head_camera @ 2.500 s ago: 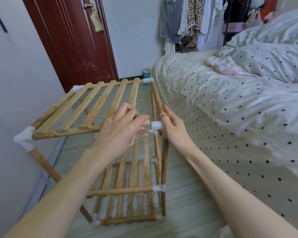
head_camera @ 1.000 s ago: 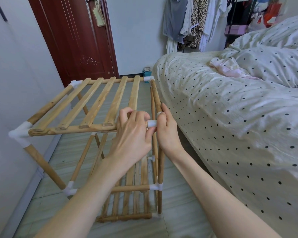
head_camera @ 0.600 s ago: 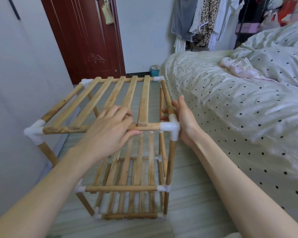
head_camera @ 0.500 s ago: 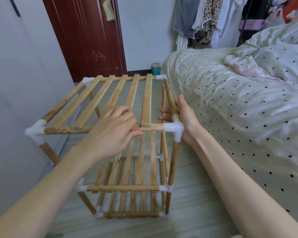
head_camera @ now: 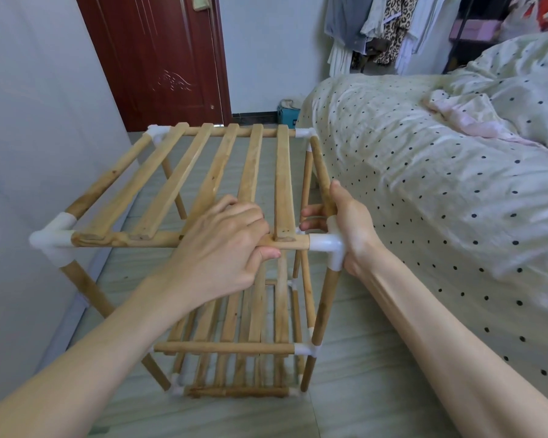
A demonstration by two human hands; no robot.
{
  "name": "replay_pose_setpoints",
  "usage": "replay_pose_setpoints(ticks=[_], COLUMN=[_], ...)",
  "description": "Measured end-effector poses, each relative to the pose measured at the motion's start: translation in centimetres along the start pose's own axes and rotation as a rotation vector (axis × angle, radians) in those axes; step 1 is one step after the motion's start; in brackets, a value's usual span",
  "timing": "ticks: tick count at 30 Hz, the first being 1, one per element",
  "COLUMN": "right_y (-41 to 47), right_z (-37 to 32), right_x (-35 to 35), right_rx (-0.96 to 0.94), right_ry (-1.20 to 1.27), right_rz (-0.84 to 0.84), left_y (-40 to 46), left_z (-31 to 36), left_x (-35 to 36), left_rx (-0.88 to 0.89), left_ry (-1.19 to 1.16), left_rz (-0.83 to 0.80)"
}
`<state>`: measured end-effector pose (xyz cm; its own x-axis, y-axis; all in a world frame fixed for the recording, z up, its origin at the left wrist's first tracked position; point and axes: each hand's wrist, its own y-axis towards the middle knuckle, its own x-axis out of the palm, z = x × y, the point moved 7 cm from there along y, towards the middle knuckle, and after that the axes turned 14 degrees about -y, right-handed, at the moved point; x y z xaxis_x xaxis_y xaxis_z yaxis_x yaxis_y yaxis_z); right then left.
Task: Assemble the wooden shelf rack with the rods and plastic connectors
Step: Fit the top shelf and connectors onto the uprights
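Bed (head_camera: pixel 424 191): fills the right side; pale cover w/ dark dots; a pink cloth (head_camera: pixel 462 120) is laid on top.
Floor (head_camera: pixel 345 406): pale tiles; rack is stood on it, between the wall at left and the bed.
Door (head_camera: pixel 159 55): dark red, seen beyond the rack; hung clothes (head_camera: pixel 380 30) are seen further right.
Rack (head_camera: pixel 203 184): wooden, upright, three slatted levels seen from above; top level is made of six flat slats laid front to back; lower levels partly hidden by the arms.
Front top rod (head_camera: pixel 124 240): runs left-right betw. the two near white corners; slat ends are rested on it.
Right top rod (head_camera: pixel 320 165): runs back from the near right corner to the far right corner.
Near right connector (head_camera: pixel 326 243): white plastic; front rod, right rod and right leg (head_camera: pixel 325 305) are all seated in it.
Near left connector (head_camera: pixel 53 240): white plastic, untouched, well apart from both hands.
Left hand (head_camera: pixel 222 245): laid over the front top rod, just left of the last slat; fingers (head_camera: pixel 250 216) are curled over the rod from above, thumb is tucked under it, so the rod is gripped betw. them.
Right hand (head_camera: pixel 351 229): wrapped round the right top rod just behind the near right connector; thumb lies along the rod's top, fingertips (head_camera: pixel 309 213) come round underneath on the inner side; palm is pressed against the connector's outer side.
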<state>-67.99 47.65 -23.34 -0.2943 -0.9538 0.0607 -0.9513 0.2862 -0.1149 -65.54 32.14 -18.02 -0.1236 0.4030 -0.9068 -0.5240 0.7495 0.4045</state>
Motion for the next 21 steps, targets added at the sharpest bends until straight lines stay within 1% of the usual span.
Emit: replay_pose_setpoints(ticks=[2,5,6,9,11,12,14,15,16,17,18,19,20,21], right_y=[0.3,0.8,0.9,1.7,2.2,2.4,2.7,2.7,2.7,2.5,2.4,2.1,1.8,1.3], right_z=[-0.2,-0.9,-1.2,-1.6,-2.0,-2.2,-2.6,-2.6,-2.6,-2.6,-2.6,-2.5,-2.3,-2.1], right_x=[-0.2,-1.0,-1.3,-2.2,-2.9,-3.3,-4.3,-4.8,-5.0,-5.1,-5.0,-4.7,-4.6,-4.4], right_rx=[0.0,0.035,0.047,0.11,0.128,0.128,0.129,0.131,0.129,0.12,0.101,0.078,0.058,0.039], right_ry=[-0.015,-0.024,-0.037,-0.039,-0.065,-0.102,-0.19,-0.242,-0.286,-0.305,-0.299,-0.275,-0.24,-0.198], right_rz=[-0.036,-0.09,-0.107,-0.129,-0.131,-0.114,-0.05,-0.013,0.021,0.044,0.056,0.061,0.069,0.077], left_y=[0.4,1.1,1.4,1.2,0.1,-0.7,-2.7,-4.1,-5.6,-7.3,-9.0,-10.3,-11.2,-11.7], left_z=[0.1,0.2,0.3,0.2,-1.3,-2.6,-6.2,-8.3,-10.5,-12.6,-14.5,-15.8,-16.3,-16.2], left_x=[0.2,1.0,1.2,0.1,-2.1,-3.4,-6.4,-7.6,-8.5,-8.7,-8.3,-7.2,-5.8,-4.6], left_rx=[-0.028,-0.12,-0.119,-0.115,-0.148,-0.178,-0.257,-0.328,-0.442,-0.599,-0.775,-0.946,-1.075,-1.146], left_ry=[-0.012,-0.042,-0.064,-0.229,-0.322,-0.343,-0.347,-0.344,-0.358,-0.414,-0.533,-0.706,-0.911,-1.138], left_rz=[-0.005,-0.035,-0.037,-0.006,0.068,0.129,0.332,0.45,0.551,0.63,0.678,0.677,0.638,0.599])
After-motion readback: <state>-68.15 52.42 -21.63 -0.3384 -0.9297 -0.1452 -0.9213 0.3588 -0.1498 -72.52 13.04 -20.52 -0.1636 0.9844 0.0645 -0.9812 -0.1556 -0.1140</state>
